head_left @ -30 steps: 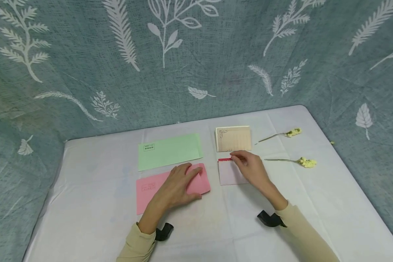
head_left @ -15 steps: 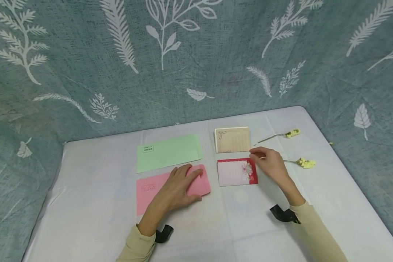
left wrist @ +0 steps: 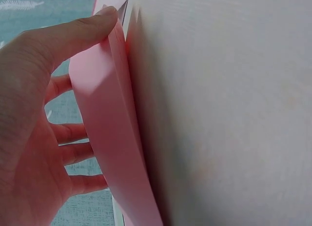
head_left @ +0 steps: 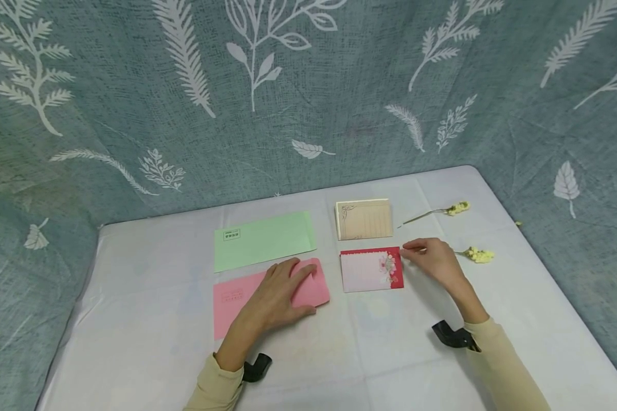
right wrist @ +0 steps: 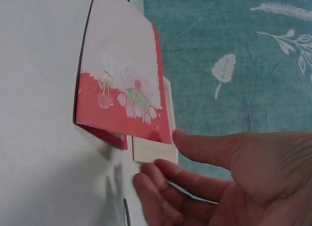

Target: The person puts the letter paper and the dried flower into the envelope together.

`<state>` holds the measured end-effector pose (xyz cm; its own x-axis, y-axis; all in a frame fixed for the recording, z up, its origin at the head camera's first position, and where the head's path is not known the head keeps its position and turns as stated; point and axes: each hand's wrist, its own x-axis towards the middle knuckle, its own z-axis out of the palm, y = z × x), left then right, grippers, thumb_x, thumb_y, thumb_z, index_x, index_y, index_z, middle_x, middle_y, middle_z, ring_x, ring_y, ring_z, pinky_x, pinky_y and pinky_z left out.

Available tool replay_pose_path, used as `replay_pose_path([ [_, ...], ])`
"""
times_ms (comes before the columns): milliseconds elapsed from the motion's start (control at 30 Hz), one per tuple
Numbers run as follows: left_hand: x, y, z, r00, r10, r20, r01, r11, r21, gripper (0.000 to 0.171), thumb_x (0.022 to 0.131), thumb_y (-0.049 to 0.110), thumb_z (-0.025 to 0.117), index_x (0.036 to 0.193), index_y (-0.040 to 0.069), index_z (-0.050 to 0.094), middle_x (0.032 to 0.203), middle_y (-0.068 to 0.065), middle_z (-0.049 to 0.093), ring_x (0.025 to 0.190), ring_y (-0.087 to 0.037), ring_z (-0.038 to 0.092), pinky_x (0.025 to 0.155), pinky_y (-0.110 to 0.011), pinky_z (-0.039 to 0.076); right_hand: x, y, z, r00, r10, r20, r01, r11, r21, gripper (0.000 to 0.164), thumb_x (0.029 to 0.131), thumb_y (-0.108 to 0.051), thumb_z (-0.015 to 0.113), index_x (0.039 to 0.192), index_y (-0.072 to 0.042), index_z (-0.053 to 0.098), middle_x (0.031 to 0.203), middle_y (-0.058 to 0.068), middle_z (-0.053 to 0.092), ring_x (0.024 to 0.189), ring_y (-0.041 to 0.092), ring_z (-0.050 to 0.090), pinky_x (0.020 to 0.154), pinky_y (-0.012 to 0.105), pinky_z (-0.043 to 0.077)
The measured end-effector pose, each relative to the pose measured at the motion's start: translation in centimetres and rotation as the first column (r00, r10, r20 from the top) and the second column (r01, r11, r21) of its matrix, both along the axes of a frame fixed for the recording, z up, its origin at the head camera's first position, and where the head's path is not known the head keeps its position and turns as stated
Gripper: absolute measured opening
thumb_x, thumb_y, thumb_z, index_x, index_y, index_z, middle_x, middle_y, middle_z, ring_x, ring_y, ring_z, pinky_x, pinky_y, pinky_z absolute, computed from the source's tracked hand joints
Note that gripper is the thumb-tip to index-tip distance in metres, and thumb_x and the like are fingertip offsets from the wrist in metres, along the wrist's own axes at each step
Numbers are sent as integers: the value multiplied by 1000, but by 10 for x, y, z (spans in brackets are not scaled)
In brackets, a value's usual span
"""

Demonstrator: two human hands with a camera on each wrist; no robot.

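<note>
Has no firm hold with the right hand (head_left: pixel 434 261): fingers loosely bent, thumb well apart from them, just beside or touching the card's (head_left: pixel 360 274) red corner. Could catch only the upper layer by pinching too shallowly, or knock the card askew by brushing that corner. Rests the left hand (head_left: pixel 277 292) spread across the pink envelope (head_left: pixel 227 314), thumb toward the near edge, fingers fairly straight; might crease it by pressing hard. Lies, as for the card, on the white table (head_left: pixel 133 319), between envelope and flower (head_left: pixel 477 255), nearer than the notepad (head_left: pixel 367 220).
</note>
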<state>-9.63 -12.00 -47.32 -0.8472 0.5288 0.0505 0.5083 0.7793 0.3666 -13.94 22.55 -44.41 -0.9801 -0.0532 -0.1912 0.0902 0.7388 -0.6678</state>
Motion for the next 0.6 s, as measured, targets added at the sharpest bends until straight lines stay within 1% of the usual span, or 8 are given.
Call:
replay_pose_path([
  [133,-1,-1,1,1000,6,17,-6,1000,-8,76,77,47,79,143,21,49,143,-19,44,131,-36,43,113,-52,29,0,1,-1,996,13,91,-16,999,37,37,93,-27,67,108,6,70,89,14,71,74,20,62,61,28,45],
  [267,-1,-1,0,999,15,33,-14,1000,-17,78,77,48,79,144,22,49,144,-18,44,132,-36,42,113,-50,29,1,-2,-4,991,-10,133,0,997,72,42,89,-34,71,105,5,71,81,7,69,71,17,57,58,27,43],
  [400,1,-1,-1,999,20,39,-19,1000,-25,79,76,49,79,144,23,49,144,-17,44,131,-36,42,113,-48,30,2,-5,-7,986,-27,166,10,995,101,42,88,-35,72,103,5,71,79,6,66,72,18,56,59,27,44],
  [600,2,0,-1,1000,13,20,-12,1000,-18,78,76,47,79,144,22,49,144,-18,44,131,-37,42,112,-50,30,2,-8,-10,988,-34,151,16,993,119,34,86,-28,74,97,4,72,84,10,67,75,22,55,61,29,45],
])
